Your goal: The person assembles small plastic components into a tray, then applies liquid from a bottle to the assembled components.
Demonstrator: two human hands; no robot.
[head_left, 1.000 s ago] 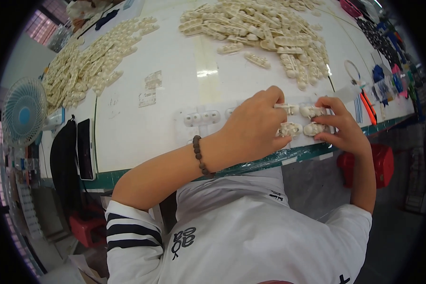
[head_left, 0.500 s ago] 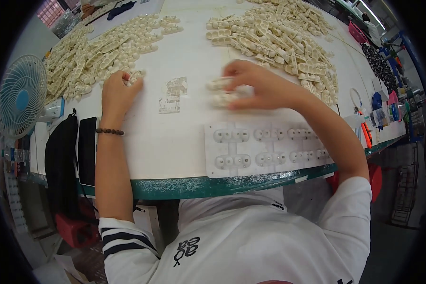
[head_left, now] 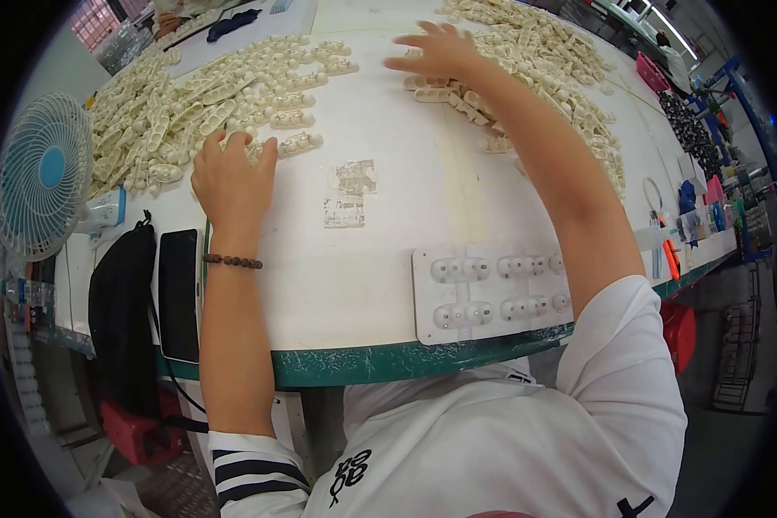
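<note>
At the near edge of the left pile of cream oblong plastic parts, my left hand has its fingers bent and apart. One cream part lies beside its thumb and fingertips, partly hidden behind them. My right arm stretches far forward, and my right hand hovers over the left edge of the right pile of cream parts, fingers spread, nothing seen in them. Below that forearm a white board with rows of clear oblong holders sits at the table's front edge, its right end covered by my arm.
Clear tape patches stick to the white tabletop. On the left are a blue fan, a black pouch and a dark phone. Orange-handled tools lie at the right, and a red stool stands below.
My right hand has moved forward from the middle of the table to the right pile, and the parts near it are gone from there. My left hand has loosened its pinch beside a part.
</note>
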